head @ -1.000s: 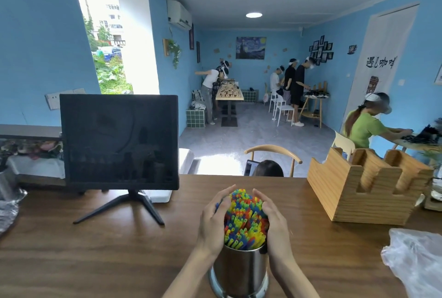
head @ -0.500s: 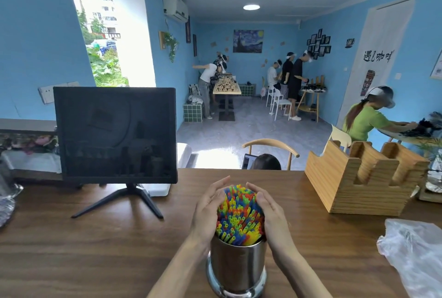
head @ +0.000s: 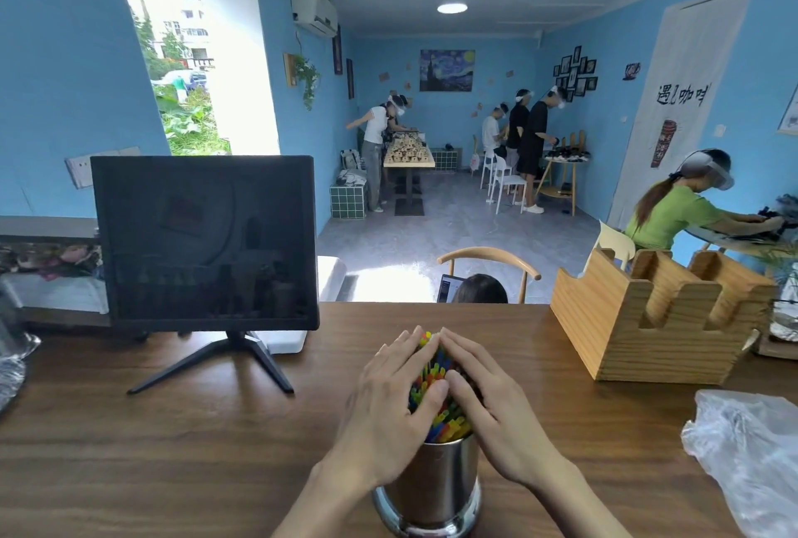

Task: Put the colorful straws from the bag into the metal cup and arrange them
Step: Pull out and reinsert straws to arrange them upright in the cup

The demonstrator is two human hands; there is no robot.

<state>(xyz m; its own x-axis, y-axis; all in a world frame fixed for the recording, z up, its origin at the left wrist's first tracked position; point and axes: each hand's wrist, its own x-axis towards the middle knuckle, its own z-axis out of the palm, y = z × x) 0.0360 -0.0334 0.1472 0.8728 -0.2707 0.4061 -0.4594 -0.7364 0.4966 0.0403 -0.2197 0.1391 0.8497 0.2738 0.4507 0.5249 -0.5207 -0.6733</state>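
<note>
Your left hand (head: pixel 388 403) and right hand (head: pixel 492 408) lie flat over the top of the colorful straws (head: pixel 436 399), fingers nearly straight, fingertips meeting at the far side of the bundle. Neither hand grasps anything: both are released and pressing. The straws stand in the metal cup (head: pixel 432 490), directly below your palms, near the front edge of the wooden counter (head: pixel 172 451).

This looks like the arranging step, with the filling apparently done. Press down evenly with both palms so the tips level out, and keep the push straight along the cup's axis; a sideways lean could tip the cup toward you, since its base sits close to the counter's near edge. Ease the pressure if the straws splay out between your thumbs.

To the left of your hands the counter runs bare as far as the monitor stand (head: pixel 224 360). Beyond your right hand sits the wooden holder (head: pixel 647 330), and nearer on that side the plastic bag (head: pixel 751 451). Both are well apart from the cup, so lifting your hands straight up looks unobstructed.
</note>
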